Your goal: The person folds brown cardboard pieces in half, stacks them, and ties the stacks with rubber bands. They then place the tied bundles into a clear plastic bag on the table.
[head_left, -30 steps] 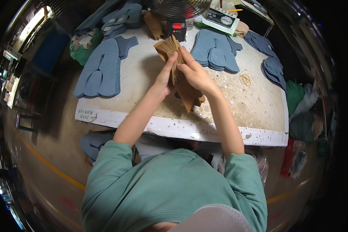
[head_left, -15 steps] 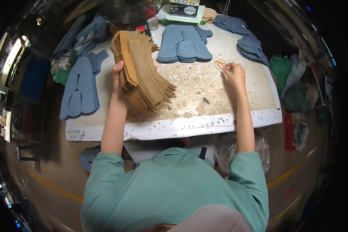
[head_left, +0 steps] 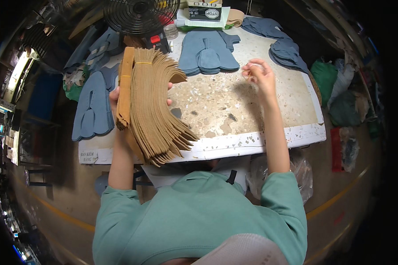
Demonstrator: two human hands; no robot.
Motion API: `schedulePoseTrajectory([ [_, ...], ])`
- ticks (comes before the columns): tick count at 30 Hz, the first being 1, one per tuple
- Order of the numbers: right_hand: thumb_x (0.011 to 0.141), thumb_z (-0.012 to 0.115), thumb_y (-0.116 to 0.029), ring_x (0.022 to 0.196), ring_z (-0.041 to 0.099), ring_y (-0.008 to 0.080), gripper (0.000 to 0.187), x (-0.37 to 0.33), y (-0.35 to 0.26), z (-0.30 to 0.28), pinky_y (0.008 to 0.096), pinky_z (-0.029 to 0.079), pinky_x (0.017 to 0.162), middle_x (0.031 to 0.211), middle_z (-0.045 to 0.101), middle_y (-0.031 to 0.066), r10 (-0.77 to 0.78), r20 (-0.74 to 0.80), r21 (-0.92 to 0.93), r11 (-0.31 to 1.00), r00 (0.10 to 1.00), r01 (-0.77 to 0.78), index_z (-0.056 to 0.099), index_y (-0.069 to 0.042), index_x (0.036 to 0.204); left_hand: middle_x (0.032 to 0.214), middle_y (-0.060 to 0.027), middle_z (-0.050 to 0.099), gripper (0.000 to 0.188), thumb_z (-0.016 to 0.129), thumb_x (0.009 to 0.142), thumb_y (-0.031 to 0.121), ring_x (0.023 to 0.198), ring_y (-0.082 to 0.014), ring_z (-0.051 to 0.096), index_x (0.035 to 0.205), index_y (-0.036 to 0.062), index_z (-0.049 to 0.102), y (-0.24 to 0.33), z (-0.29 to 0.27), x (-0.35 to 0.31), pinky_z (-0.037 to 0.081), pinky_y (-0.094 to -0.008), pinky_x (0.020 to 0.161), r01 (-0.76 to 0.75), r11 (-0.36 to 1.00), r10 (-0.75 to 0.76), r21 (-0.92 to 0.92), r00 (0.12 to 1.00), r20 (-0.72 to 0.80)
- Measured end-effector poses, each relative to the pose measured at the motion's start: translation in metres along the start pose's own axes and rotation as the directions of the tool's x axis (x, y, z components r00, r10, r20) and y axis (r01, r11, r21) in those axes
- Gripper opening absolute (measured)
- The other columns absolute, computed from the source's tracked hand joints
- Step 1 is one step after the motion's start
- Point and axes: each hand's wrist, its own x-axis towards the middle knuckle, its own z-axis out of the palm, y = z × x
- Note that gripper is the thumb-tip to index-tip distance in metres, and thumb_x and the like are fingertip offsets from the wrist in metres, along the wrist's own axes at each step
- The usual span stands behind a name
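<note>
A thick stack of tan-brown leather pieces (head_left: 152, 101) fans out at its lower right end, above the left part of the table. My left hand (head_left: 114, 96) is closed around it, the thumb on the left side and fingertips showing on the right. A yellow rubber band (head_left: 143, 63) crosses the stack near its top. To the right, above the table, my right hand (head_left: 262, 78) pinches thin yellow rubber bands (head_left: 246, 76); how many cannot be made out. Beyond the hands lies a pile of blue-grey cut leather pieces (head_left: 210, 51).
The worn white table (head_left: 199, 108) carries further blue-grey leather pieces at the left (head_left: 93, 106) and far right (head_left: 288, 54). At the back stand a black fan (head_left: 140, 15), a clear jar (head_left: 170, 31) and a dark box (head_left: 204, 12). A clear plastic bag (head_left: 298, 176) sits below the front edge.
My right hand has lifted from the table, and the rubber bands that lay beside it are off the surface. My left hand has brought the stack nearer and turned its edges more upward.
</note>
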Motion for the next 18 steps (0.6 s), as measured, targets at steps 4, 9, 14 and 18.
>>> schedulePoseTrajectory([
  [4, 0.091, 0.056, -0.004, 0.059, 0.062, 0.0078, 0.012, -0.071, 0.008, 0.062, 0.0137, 0.033, 0.038, 0.113, 0.065, 0.0183, 0.226, 0.314, 0.318, 0.890, 0.922, -0.326, 0.054, -0.006, 0.104, 0.139, -0.0384, 0.025, 0.096, 0.056, 0.083, 0.057, 0.110, -0.0532, 0.052, 0.147, 0.0024, 0.012, -0.010, 0.001, 0.005, 0.051, -0.0612, 0.083, 0.051, 0.998, -0.050, -0.029, 0.998, 0.022],
  [9, 0.094, 0.059, -0.026, 0.073, 0.057, 0.0090, 0.021, -0.118, 0.026, 0.109, 0.0190, 0.044, 0.055, 0.116, 0.062, 0.0123, 0.272, 0.609, 0.487, 0.613, 0.745, -0.623, 0.055, -0.006, 0.101, 0.138, -0.0385, 0.027, 0.098, 0.056, 0.080, 0.061, 0.109, -0.0550, 0.052, 0.148, 0.0033, 0.015, -0.030, -0.004, 0.013, 0.051, -0.0606, 0.082, 0.136, 0.991, -0.136, 0.016, 0.990, 0.025],
  [14, 0.090, 0.058, -0.048, 0.094, 0.055, 0.0136, 0.053, -0.119, 0.029, 0.104, 0.0297, 0.046, 0.086, 0.110, 0.057, 0.0032, 0.207, 0.471, 0.665, 0.555, 0.858, -0.499, 0.051, -0.008, 0.122, 0.137, -0.0346, 0.035, 0.093, 0.060, 0.075, 0.053, 0.108, -0.0598, 0.049, 0.146, 0.0056, 0.023, -0.057, -0.016, -0.003, 0.045, -0.0664, 0.087, 0.253, 0.961, -0.250, -0.112, 0.967, 0.047],
  [18, 0.083, 0.060, -0.058, 0.108, 0.053, 0.0192, 0.072, -0.131, 0.021, 0.107, 0.0369, 0.049, 0.086, 0.124, 0.053, 0.0067, 0.193, 0.672, 0.569, 0.482, 0.714, -0.666, 0.043, -0.009, 0.132, 0.139, -0.0319, 0.036, 0.096, 0.065, 0.070, 0.047, 0.109, -0.0607, 0.047, 0.147, 0.0073, 0.024, -0.063, -0.018, -0.013, 0.044, -0.0687, 0.087, 0.161, 0.968, -0.192, -0.193, 0.969, -0.153],
])
